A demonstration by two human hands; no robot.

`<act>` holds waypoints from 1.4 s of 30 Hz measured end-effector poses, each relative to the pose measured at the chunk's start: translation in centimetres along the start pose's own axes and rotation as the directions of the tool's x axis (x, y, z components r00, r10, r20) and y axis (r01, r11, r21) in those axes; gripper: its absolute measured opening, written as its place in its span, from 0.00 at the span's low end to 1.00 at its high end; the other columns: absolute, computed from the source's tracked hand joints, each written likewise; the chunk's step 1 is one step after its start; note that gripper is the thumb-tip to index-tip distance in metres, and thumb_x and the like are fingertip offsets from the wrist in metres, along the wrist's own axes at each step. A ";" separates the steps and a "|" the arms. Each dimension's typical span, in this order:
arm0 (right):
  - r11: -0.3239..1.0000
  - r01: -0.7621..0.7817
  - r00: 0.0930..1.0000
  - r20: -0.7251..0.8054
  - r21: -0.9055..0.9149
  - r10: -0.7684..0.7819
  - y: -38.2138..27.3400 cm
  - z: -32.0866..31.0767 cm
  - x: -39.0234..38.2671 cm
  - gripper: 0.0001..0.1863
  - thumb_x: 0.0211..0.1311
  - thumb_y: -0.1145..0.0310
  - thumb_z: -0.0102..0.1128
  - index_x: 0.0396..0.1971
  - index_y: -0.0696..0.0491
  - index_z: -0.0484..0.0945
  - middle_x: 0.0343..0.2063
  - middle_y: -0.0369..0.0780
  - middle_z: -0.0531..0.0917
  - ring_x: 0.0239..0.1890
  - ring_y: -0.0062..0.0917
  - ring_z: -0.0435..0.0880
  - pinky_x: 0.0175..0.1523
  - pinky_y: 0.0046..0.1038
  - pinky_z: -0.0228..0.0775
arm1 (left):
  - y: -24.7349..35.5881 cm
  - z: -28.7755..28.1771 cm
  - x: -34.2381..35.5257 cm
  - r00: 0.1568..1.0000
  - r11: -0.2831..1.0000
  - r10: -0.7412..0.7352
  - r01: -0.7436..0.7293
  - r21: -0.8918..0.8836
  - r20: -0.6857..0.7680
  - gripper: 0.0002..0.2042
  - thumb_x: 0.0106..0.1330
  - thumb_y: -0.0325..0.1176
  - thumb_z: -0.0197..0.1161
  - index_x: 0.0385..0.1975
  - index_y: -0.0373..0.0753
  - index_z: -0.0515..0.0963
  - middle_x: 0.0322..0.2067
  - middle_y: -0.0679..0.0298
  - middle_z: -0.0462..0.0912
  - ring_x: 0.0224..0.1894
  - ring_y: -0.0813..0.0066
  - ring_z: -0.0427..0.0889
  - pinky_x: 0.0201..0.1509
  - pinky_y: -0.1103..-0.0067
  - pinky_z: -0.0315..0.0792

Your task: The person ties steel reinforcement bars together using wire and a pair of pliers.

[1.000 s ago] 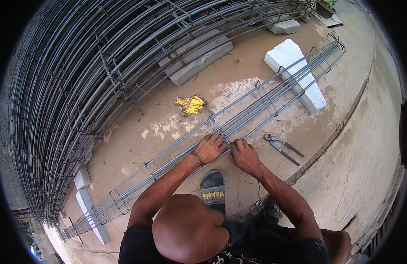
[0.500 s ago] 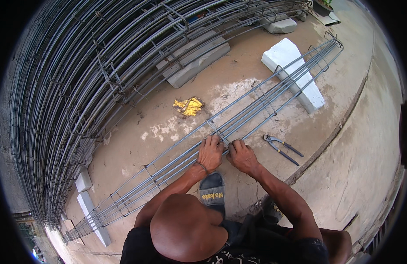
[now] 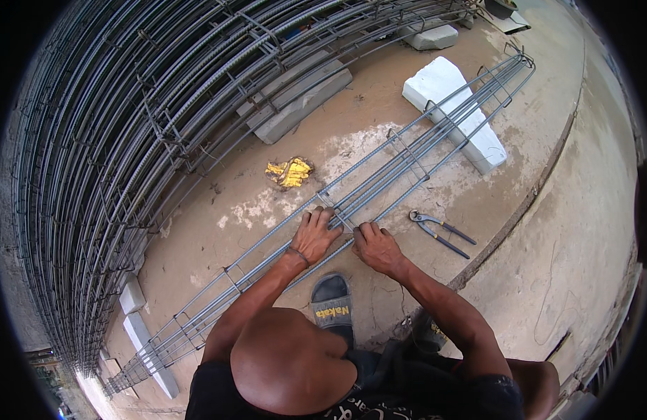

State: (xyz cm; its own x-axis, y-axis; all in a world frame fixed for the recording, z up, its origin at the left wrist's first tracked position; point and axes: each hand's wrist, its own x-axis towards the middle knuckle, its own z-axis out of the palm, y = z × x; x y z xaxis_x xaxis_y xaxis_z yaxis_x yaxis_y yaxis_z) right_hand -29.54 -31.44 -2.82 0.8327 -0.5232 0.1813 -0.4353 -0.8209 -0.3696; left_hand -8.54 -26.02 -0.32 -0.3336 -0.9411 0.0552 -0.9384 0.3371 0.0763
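Observation:
A long, narrow rebar cage (image 3: 393,171) runs diagonally from lower left to upper right, its ribbed bars joined by square stirrups. My left hand (image 3: 315,236) is closed over the cage's bars beside a stirrup (image 3: 333,207), with its fingertips over the middle bars. Just to its right, my right hand (image 3: 377,247) is closed with bent fingers on the near side of the cage, at that stirrup's near corner. Whether a thin tie wire is between the fingers cannot be made out. Pincers (image 3: 442,233) with dark handles lie on the ground right of my right hand.
White blocks (image 3: 441,82) (image 3: 154,364) support the cage near both ends. Yellow gloves (image 3: 290,172) lie beyond it on the concrete floor. A large stack of rebar cages (image 3: 127,154) fills the left and far side, resting on grey blocks (image 3: 302,105). My sandalled foot (image 3: 332,308) stands close below the cage.
My left hand has shifted slightly left along the cage, widening the gap between my hands. Its fingers now reach further across the bars. The whole view has shifted a little.

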 end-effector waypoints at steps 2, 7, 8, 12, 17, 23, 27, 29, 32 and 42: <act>1.000 0.002 1.000 -0.015 -0.027 -0.002 -0.1 0.1 0.0 0.18 0.57 0.62 0.57 0.42 0.59 0.73 0.37 0.42 0.70 0.42 0.33 0.74 0.38 0.34 0.76 | -0.2 0.2 0.0 1.000 0.998 -0.012 0.011 -0.062 -0.021 0.09 0.57 0.32 0.57 0.35 0.49 0.82 0.50 0.56 0.68 0.56 0.57 0.65 0.57 0.63 0.62; 0.998 0.003 1.000 -0.022 -0.061 -0.005 0.1 0.5 -0.3 0.17 0.57 0.63 0.56 0.42 0.58 0.73 0.37 0.42 0.70 0.42 0.33 0.74 0.37 0.33 0.76 | 2.2 -0.4 0.7 0.974 0.941 -0.216 0.191 -0.279 -0.062 0.06 0.48 0.28 0.63 0.26 0.43 0.81 0.50 0.52 0.68 0.56 0.53 0.65 0.57 0.62 0.60; 0.999 0.001 1.000 -0.025 -0.055 -0.003 0.2 0.8 -0.4 0.17 0.56 0.64 0.55 0.42 0.58 0.73 0.37 0.42 0.70 0.42 0.33 0.74 0.37 0.33 0.76 | 3.2 -0.9 0.9 0.938 0.883 -0.346 0.315 -0.349 -0.028 0.06 0.45 0.27 0.64 0.24 0.40 0.81 0.50 0.51 0.68 0.56 0.51 0.65 0.58 0.61 0.59; 0.999 -0.004 0.998 -0.055 -0.044 0.001 0.2 0.7 -0.4 0.16 0.56 0.64 0.55 0.41 0.59 0.73 0.36 0.42 0.70 0.42 0.33 0.74 0.38 0.33 0.76 | 6.1 -4.1 1.6 0.941 0.920 -0.313 0.265 -0.287 -0.133 0.07 0.44 0.27 0.64 0.24 0.35 0.80 0.49 0.50 0.68 0.56 0.49 0.64 0.57 0.58 0.59; 1.000 0.009 0.998 -0.058 -0.010 -0.009 -0.5 0.6 0.3 0.16 0.56 0.66 0.56 0.42 0.57 0.73 0.37 0.42 0.70 0.42 0.34 0.75 0.40 0.32 0.75 | 8.0 -1.4 -0.1 0.911 0.920 -0.364 0.320 -0.227 -0.195 0.03 0.52 0.26 0.63 0.23 0.34 0.80 0.39 0.55 0.74 0.46 0.55 0.75 0.44 0.64 0.70; 0.906 -0.109 0.969 -0.159 0.408 0.188 -0.9 -1.7 0.1 0.19 0.52 0.74 0.63 0.45 0.56 0.72 0.42 0.44 0.73 0.45 0.37 0.77 0.42 0.35 0.75 | 9.6 -2.2 0.5 0.845 0.820 -0.509 0.420 -0.388 -0.161 0.03 0.56 0.27 0.61 0.25 0.35 0.80 0.31 0.59 0.76 0.29 0.59 0.80 0.29 0.67 0.73; 0.845 -0.274 0.891 -0.209 0.459 0.403 -0.5 -3.8 -1.3 0.21 0.52 0.75 0.65 0.47 0.55 0.72 0.45 0.46 0.72 0.42 0.37 0.79 0.40 0.35 0.75 | 10.1 -1.5 1.5 0.837 0.803 -0.529 0.441 -0.401 -0.137 0.03 0.57 0.27 0.61 0.26 0.36 0.80 0.30 0.59 0.76 0.25 0.59 0.80 0.25 0.66 0.72; 0.651 -0.577 0.758 0.026 0.494 0.652 -0.8 -3.3 -2.2 0.19 0.57 0.72 0.63 0.48 0.59 0.73 0.37 0.43 0.77 0.29 0.30 0.80 0.34 0.30 0.74 | 9.9 -1.6 1.6 0.844 0.809 -0.529 0.472 -0.351 -0.085 0.03 0.56 0.27 0.61 0.27 0.35 0.79 0.32 0.55 0.76 0.24 0.57 0.80 0.26 0.67 0.74; 0.293 -0.736 0.659 0.549 0.610 0.515 -0.9 -1.8 -3.7 0.12 0.63 0.69 0.56 0.45 0.57 0.75 0.29 0.45 0.79 0.22 0.36 0.77 0.33 0.34 0.72 | 10.4 -0.8 1.7 0.903 0.894 -0.419 0.392 -0.218 -0.095 0.04 0.55 0.26 0.61 0.29 0.34 0.78 0.33 0.54 0.75 0.26 0.56 0.80 0.27 0.67 0.76; 0.835 -0.346 0.903 0.394 0.428 0.172 -0.1 -6.3 -2.2 0.10 0.57 0.74 0.52 0.37 0.60 0.76 0.29 0.54 0.82 0.30 0.48 0.83 0.36 0.43 0.73 | 11.4 1.2 0.4 0.921 0.940 -0.312 0.262 -0.219 -0.233 0.06 0.57 0.26 0.60 0.34 0.34 0.75 0.36 0.52 0.73 0.31 0.56 0.80 0.27 0.66 0.76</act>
State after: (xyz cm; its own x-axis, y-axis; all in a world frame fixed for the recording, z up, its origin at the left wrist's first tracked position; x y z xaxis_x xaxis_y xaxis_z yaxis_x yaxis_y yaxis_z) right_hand -33.51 -31.67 2.59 0.8119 -0.5231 -0.2592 -0.5049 -0.4063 -0.7616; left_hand -19.44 -22.55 -0.58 0.0061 -0.9658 0.2592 -0.9497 0.0755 0.3039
